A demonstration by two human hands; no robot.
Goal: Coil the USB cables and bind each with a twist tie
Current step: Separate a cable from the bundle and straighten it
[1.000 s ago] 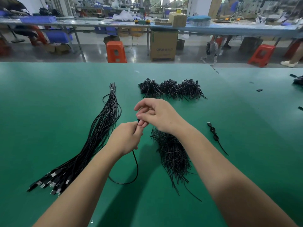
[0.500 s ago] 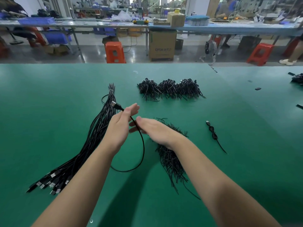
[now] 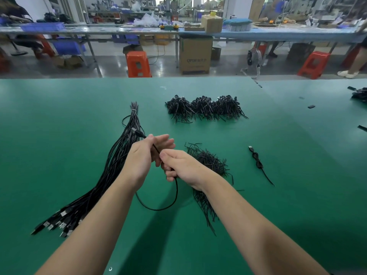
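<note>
Item 1, the USB cable (image 3: 158, 207) in work: black, held over the green worktop (image 3: 59, 135) by both hands. I see its plug end jutting up and left past the left hand (image 3: 143, 155), and a slack loop hanging below the right hand (image 3: 184, 167) and curving back under the left forearm.

Item 2, left hand: fingers (image 3: 164, 141) stretched out, mostly straight, with the cable running across the palm side; I cannot tell how firmly it is gripped.

Item 3, right hand: fingers curled closed around the cable, thumb on top, just beside the left hand.

Item 4, bundle of straight cables (image 3: 111, 171): lies left of the hands, tied near its far end, plugs fanned out at the near left.

Item 5, heap of twist ties (image 3: 208, 165): loose black strands, just right of the right hand, partly hidden by the forearm.

Item 6, three clumps of finished coils (image 3: 202, 108): in a row at the far centre.

Item 7, one bound cable (image 3: 258, 161): alone, well to the right.
</note>
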